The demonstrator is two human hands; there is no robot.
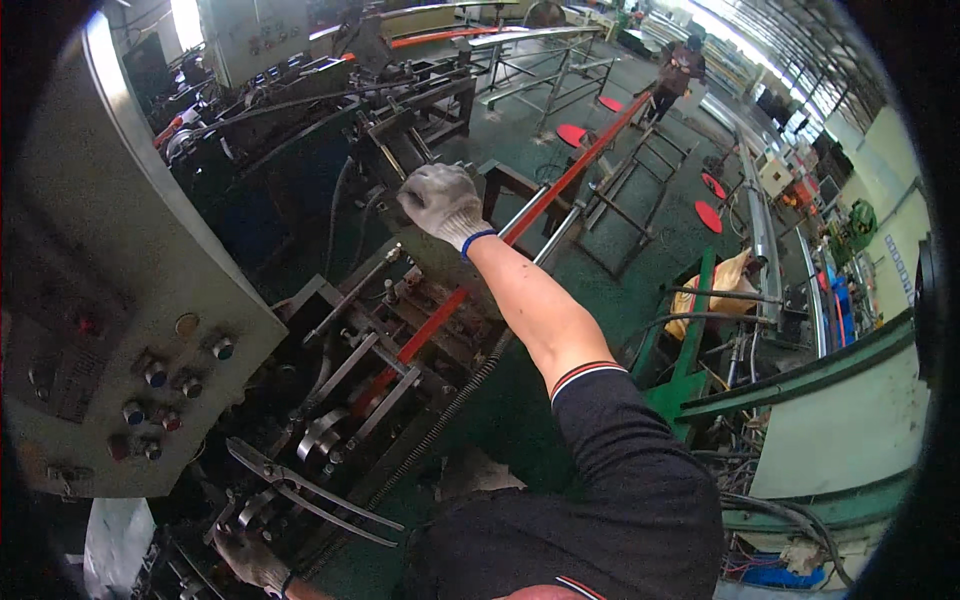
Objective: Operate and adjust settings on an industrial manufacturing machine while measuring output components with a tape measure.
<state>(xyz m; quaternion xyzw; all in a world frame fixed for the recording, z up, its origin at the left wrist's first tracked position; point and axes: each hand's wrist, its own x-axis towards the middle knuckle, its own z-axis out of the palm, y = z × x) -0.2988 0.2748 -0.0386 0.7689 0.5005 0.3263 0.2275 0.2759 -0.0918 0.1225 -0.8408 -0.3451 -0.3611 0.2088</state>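
My right hand (440,198), in a pale work glove, reaches out over the machine (430,270). Its fingers are curled closed, and whatever they may grip is hidden. Beneath that forearm passes a long red bar (432,325), running from the rollers (322,437) out to the far right. Low at the left, my gloved left hand (250,560) is bent around a dark part of the machine that I cannot make out. Long-handled metal shears or tongs (300,484) lie across the machine just above it, apart from both hands.
A control cabinet (130,300) with knobs and buttons stands close on the left. Farther off, a person (678,75) is beside the red bar's far end. Metal racks (640,190), red discs (708,217) and a green frame (690,350) stand to the right.
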